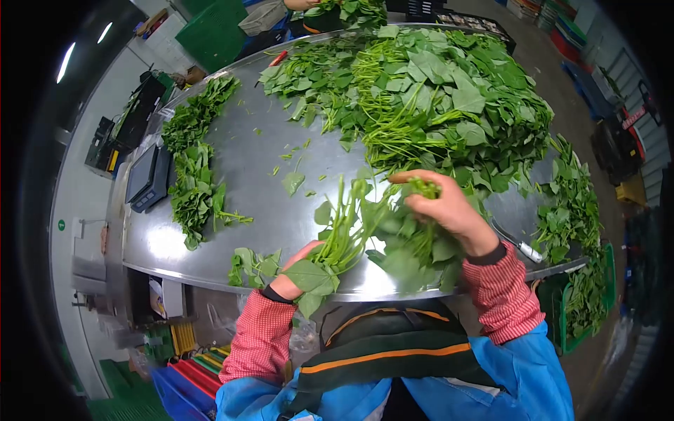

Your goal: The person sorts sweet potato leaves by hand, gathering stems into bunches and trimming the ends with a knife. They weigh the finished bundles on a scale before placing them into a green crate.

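My left hand (pixel 284 285), near the table's front edge, is closed round a bunch of leafy greens (pixel 340 238) whose stems point upward. Broad leaves hang over its fingers and hide part of them. To the right, my right hand (pixel 453 209) grips a second bunch of leafy greens (pixel 421 242) by the stems, leaves hanging down and blurred. The two bunches overlap or touch between my hands. Behind them lies a big heap of leafy greens (pixel 449 91) with long stems. A sickle-like tool (pixel 528 252) with a pale handle rests right of my right hand.
The metal table (pixel 246 154) carries a row of leafy bunches (pixel 193 168) at left, beside a scale (pixel 145 179). A red-handled tool (pixel 279 58) lies at the far edge, near another person's hand (pixel 300 3). A green crate (pixel 609 274) with greens stands at right.
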`<state>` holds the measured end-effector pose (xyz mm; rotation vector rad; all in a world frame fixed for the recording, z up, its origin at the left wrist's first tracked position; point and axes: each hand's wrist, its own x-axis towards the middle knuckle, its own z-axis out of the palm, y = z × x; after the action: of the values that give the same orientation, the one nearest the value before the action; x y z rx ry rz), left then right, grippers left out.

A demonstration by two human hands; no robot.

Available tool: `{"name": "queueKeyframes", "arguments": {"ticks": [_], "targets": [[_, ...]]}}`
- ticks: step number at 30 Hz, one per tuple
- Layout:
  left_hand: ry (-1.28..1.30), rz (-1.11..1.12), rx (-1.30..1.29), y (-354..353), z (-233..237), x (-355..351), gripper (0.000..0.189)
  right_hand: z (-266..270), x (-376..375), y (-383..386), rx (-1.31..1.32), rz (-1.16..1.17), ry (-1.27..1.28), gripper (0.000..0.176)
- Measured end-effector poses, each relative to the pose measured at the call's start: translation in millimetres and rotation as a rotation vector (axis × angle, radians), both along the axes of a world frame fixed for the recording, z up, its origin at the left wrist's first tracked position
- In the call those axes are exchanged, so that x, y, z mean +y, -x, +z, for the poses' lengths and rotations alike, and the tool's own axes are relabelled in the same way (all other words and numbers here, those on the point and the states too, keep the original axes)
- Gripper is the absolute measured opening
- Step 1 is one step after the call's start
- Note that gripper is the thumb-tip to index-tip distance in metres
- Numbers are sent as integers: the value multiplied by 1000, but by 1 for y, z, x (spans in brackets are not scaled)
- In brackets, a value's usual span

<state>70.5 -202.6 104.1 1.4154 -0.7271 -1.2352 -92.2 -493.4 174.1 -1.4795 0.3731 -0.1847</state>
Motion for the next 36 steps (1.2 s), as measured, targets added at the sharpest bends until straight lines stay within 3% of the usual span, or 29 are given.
{"name": "queueKeyframes", "arguments": {"ticks": [1, 4, 11, 13, 17, 21, 23, 25, 27, 30, 33, 36], "targets": [[-4, -45, -23, 1, 4, -4, 54, -1, 3, -4, 25, 84, -159, 41], [-56, -179, -42, 2, 21, -16, 54, -14, 7, -13, 17, 216, -272, 45], [-92, -74, 176, -5, -6, 0, 52, -13, 4, -7, -20, 207, -332, 32], [-77, -96, 107, -13, -24, 10, 49, -17, 2, -8, -32, 46, -300, 28], [-53, 143, 455, -13, -48, 36, 52, -36, -30, -1, -68, -249, -428, 23], [-33, 75, 448, -4, -45, 26, 52, -53, -8, -1, 85, 18, -433, 34], [-33, 26, 422, 2, -42, 12, 53, -57, 13, -6, -17, 132, -631, 40], [-25, -14, 394, 9, -40, 4, 53, -49, 30, -17, -18, 175, -669, 43], [-17, -41, 386, 13, -39, -2, 53, -49, 34, -21, 66, 318, -509, 36], [-29, -49, 379, 11, -39, 1, 53, -29, 35, -18, 132, 230, -224, 29], [-51, -34, 416, 8, -42, 18, 53, -45, 32, -18, 68, 137, 36, 26], [-62, -6, 491, 4, -48, 45, 54, -54, 28, -13, 125, -86, 735, 23]]}}
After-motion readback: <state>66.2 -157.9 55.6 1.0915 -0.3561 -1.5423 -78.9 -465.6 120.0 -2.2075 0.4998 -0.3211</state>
